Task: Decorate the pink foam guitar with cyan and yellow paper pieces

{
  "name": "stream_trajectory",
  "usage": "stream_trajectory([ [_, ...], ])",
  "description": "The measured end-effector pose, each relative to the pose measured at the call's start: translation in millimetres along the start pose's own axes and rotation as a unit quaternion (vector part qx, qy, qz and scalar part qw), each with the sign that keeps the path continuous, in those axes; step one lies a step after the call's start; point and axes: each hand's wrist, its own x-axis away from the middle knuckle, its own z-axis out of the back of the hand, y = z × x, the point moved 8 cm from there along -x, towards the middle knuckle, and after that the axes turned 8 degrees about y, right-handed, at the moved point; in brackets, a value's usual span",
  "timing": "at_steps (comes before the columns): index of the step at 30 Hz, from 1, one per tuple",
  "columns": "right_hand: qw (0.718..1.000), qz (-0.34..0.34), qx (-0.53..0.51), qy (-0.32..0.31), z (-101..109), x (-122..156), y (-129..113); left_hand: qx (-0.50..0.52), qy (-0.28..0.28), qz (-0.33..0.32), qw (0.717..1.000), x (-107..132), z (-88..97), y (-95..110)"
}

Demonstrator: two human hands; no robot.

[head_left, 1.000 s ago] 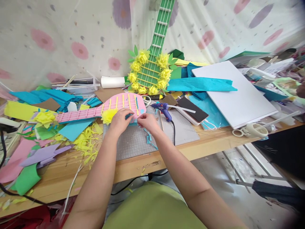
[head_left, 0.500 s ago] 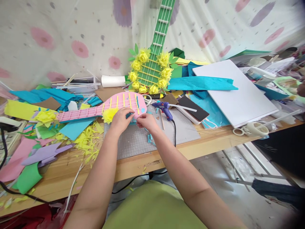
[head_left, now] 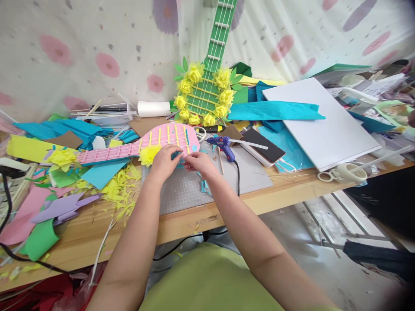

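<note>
A pink paper guitar (head_left: 162,133) with yellow crosswise strips and a blue edge lies on the grey cutting mat (head_left: 175,198). Over its near edge, my left hand (head_left: 165,164) has thumb and forefinger curled together, with a bit of blue showing between them. The fingertips of my right hand (head_left: 200,163) pinch at the same edge, almost meeting the left ones. What either hand grips is too small to make out. Beside my left wrist sits a yellow paper flower (head_left: 149,154) on the guitar's body. Another yellow flower (head_left: 63,159) is at the neck's far end.
To the right lie a purple glue gun (head_left: 225,147), a black phone (head_left: 264,146), a white board (head_left: 319,123) and tape rolls (head_left: 350,173). A green paper guitar (head_left: 209,90) with yellow flowers leans at the back. Paper scraps (head_left: 119,192) cover the left side.
My right hand has shifted slightly left and up, closer to my left fingertips, and its fingers look less curled. The left hand has barely moved.
</note>
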Motion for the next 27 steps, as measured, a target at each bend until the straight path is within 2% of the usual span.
stream_trajectory([
  [11, 1.000, 0.004, -0.015, -0.008, -2, -1, -2, -0.050, -0.011, -0.008, 0.999, 1, 0.9, 5],
  [16, 1.000, 0.014, -0.010, 0.003, 5, -2, -4, -0.024, 0.039, -0.004, 0.999, 2, 11.4, 4],
  [19, 0.999, 0.036, -0.011, 0.021, 17, -5, -8, -0.017, 0.073, -0.011, 0.997, 2, 21.1, 5],
  [22, 0.993, 0.090, 0.044, 0.060, 40, -12, -12, -0.019, 0.113, -0.011, 0.993, 2, 31.7, 6],
  [25, 0.969, 0.156, 0.156, 0.114, 63, -19, -17, -0.023, 0.142, 0.005, 0.990, 3, 37.3, 5],
  [27, 0.948, 0.181, 0.225, 0.135, 71, -23, -18, -0.027, 0.143, 0.004, 0.989, 4, 35.7, 6],
])
